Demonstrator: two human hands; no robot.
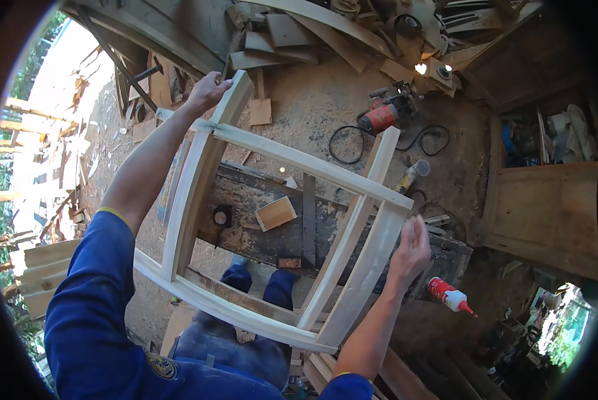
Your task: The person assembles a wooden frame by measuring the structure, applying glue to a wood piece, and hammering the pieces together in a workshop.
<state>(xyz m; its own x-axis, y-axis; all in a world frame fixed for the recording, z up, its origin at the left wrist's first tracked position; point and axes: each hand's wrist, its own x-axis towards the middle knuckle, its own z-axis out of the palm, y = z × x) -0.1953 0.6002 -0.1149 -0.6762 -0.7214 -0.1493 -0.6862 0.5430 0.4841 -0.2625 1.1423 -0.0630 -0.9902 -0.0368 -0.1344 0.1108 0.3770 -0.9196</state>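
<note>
A pale wooden frame (285, 157) of straight and curved rails is held up in front of me over a dark workbench (259, 247). My left hand (207, 93) is closed round the end of a post at the frame's far left corner. Beside the right corner is my right hand (409, 253), fingers stretched out, slightly blurred. Its fingertips are close to the rail end; whether they touch it I cannot tell. Through the frame I see a small wood block (276, 214) and a dark roll (222, 215) on the bench.
A red and white bottle with a red nozzle (449, 295) lies right of my right hand. Beyond the frame, a red corded power tool (382, 117) sits on the dusty floor. Wood offcuts (292, 37) are piled at the back. A wooden cabinet (545, 207) stands at right.
</note>
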